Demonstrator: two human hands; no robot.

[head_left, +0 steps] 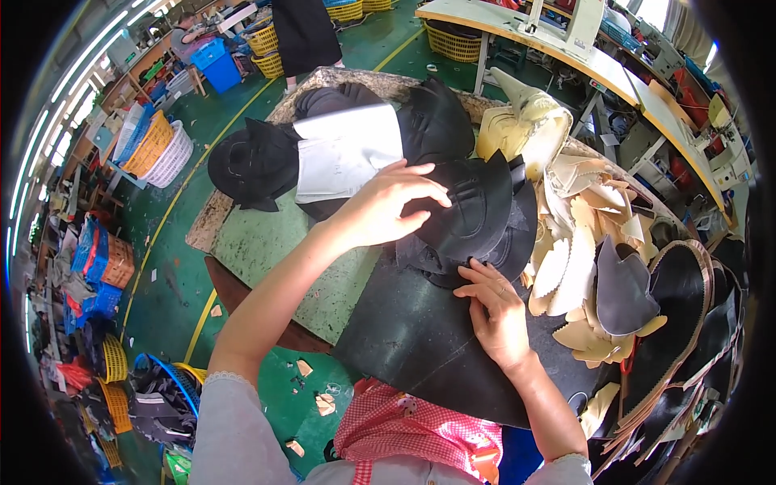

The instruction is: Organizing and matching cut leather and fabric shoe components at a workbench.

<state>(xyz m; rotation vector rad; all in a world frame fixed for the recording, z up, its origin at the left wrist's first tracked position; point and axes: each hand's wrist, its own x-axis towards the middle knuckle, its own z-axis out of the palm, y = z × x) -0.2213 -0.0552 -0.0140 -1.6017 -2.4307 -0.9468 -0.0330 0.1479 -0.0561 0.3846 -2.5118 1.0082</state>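
Over the table, my left hand [390, 204] is held with fingers curved and thumb apart, close to the left side of a stack of black shoe-upper pieces [473, 202] with stitched lines. Nothing shows between its fingers. My right hand [495, 314] rests its fingertips on the near edge of that stack, fingers bent and slightly apart, with no grip visible. Beneath lies a dark flat work mat [412, 347]. Left of the stack, a white sheet of paper [347, 158] covers part of more black pieces [255, 166].
Cream and tan cut pieces [575, 259] are heaped at the right, with a loose black piece [624, 287] on top. Large brown-edged black pieces [675, 323] hang at the far right. A long sewing bench [630, 85] stands behind. Baskets [167, 153] line the left; a person [303, 40] stands beyond the table.
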